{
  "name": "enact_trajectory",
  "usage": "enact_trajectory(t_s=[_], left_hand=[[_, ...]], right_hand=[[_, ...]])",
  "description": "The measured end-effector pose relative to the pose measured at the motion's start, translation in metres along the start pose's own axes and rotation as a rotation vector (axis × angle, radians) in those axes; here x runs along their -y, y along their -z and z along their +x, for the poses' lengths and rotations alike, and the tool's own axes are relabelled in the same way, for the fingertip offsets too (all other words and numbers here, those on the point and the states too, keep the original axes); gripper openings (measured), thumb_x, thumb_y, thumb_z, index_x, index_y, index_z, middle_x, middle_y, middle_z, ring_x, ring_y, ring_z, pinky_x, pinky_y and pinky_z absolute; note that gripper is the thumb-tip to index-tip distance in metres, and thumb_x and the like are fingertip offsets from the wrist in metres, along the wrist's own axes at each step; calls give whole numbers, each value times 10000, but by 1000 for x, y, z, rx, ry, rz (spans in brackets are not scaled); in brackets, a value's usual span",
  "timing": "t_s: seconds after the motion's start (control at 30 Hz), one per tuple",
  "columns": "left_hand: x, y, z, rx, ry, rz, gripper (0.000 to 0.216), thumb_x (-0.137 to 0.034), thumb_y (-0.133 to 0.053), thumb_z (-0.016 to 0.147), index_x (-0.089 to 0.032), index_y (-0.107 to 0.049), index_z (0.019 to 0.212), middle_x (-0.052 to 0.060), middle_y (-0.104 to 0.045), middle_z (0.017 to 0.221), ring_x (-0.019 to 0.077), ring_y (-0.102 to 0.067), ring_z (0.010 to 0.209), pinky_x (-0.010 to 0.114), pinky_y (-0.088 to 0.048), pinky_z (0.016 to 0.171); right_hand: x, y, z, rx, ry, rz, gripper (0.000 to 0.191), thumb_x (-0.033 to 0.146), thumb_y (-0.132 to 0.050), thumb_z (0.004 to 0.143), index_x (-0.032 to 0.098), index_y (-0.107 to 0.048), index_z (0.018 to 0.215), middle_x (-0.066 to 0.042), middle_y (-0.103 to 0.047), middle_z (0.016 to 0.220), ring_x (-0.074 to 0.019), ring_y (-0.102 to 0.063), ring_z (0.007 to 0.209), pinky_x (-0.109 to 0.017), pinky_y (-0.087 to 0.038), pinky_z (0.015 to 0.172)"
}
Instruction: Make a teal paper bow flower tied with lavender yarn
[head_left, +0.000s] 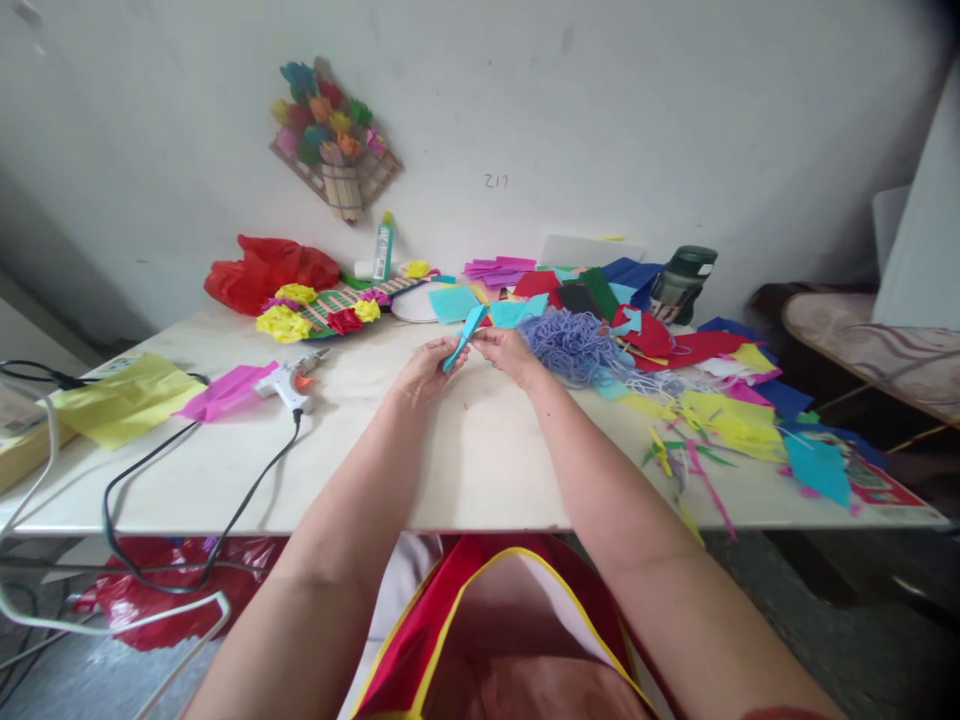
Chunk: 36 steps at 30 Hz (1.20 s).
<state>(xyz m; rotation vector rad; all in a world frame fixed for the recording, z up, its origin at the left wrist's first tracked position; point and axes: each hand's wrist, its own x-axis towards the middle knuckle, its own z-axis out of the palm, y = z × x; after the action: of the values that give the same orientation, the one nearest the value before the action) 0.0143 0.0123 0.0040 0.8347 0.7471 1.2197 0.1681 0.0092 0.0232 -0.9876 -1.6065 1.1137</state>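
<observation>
A narrow folded strip of light blue crepe paper (466, 336) is held upright at a slant above the middle of the white table (360, 480). My left hand (427, 370) is closed around its lower part. Close beside it, my right hand (504, 352) has its fingertips pinched together at the strip's edge; the exact contact is too small to make out. Behind the hands lie flat light blue paper pieces (452, 304). A tangled heap of purple-blue yarn (568, 345) sits just right of my right hand.
A white glue gun (287, 385) with a black cord rests on the left, near pink paper (225, 393) and yellow paper (131, 398). Farther back are a decorated green piece (337, 308), red paper (270, 272) and a glue tube (383, 248). Colored scraps (731, 422) and a dark bottle (682, 283) occupy the right.
</observation>
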Motion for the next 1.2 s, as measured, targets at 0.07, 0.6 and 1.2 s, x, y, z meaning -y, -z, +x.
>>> enact_trajectory(t_s=[0.07,0.6,1.2], left_hand=[[0,-1,0,-34,-1,-9,72,-77,-615,751,-98,-589,687,32,-636,623,57,-574,520,148,-489,552],[6,4,4,20,-81,25,120,-66,-675,706,-106,-572,753,31,-659,652,109,-648,589,221,-546,659],[2,-1,-3,217,137,149,259,-234,-480,802,-58,-647,893,136,-695,677,230,-687,638,346,-557,669]], right_hand=[[1,-3,0,-2,51,-41,189,300,-580,681,138,-662,736,63,-413,530,-63,-338,519,-218,-262,517],[-11,-6,6,-137,85,-57,318,454,-648,621,151,-564,571,44,-482,541,-81,-419,557,-226,-334,569],[-7,16,-3,255,-200,58,159,275,-618,628,155,-517,601,94,-346,398,-25,-192,362,-202,-93,397]])
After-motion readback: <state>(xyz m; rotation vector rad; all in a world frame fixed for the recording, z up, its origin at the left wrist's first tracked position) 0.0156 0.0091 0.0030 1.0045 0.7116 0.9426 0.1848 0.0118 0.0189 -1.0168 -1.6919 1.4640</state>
